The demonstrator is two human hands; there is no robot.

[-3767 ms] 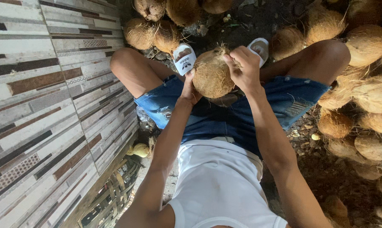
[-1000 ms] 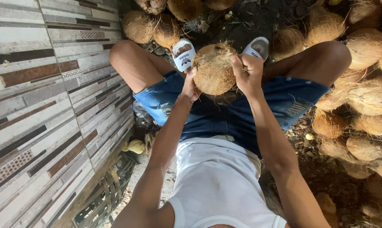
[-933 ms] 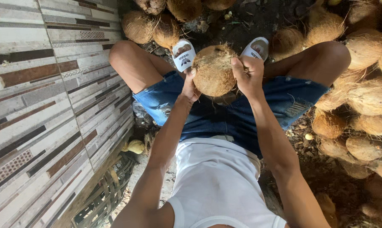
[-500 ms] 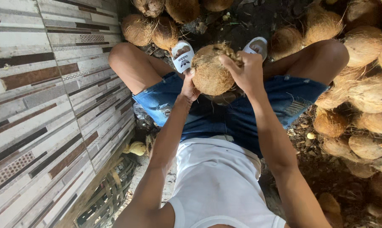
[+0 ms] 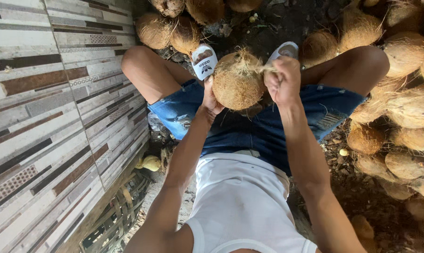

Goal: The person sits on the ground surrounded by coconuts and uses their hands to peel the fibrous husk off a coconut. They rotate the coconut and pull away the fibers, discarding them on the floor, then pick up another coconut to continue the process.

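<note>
A brown husked coconut (image 5: 237,82) rests between my knees, above my denim shorts. My left hand (image 5: 210,100) cups its lower left side and steadies it. At its upper right my right hand (image 5: 282,82) is closed on a tuft of husk fibre (image 5: 256,67), drawn out from the top of the nut. My white slippers (image 5: 204,60) show just past the coconut.
Several husked coconuts are piled on the right (image 5: 408,110) and beyond my feet (image 5: 169,30). A striped tiled wall (image 5: 48,117) runs close along my left. A wire basket (image 5: 113,222) and a small yellow fruit (image 5: 151,163) lie at its foot. Dark soil with husk scraps covers the ground.
My right hand moved from lying over the coconut's right side to pinching fibres and drawing them outward to the right. The left hand kept its hold underneath.
</note>
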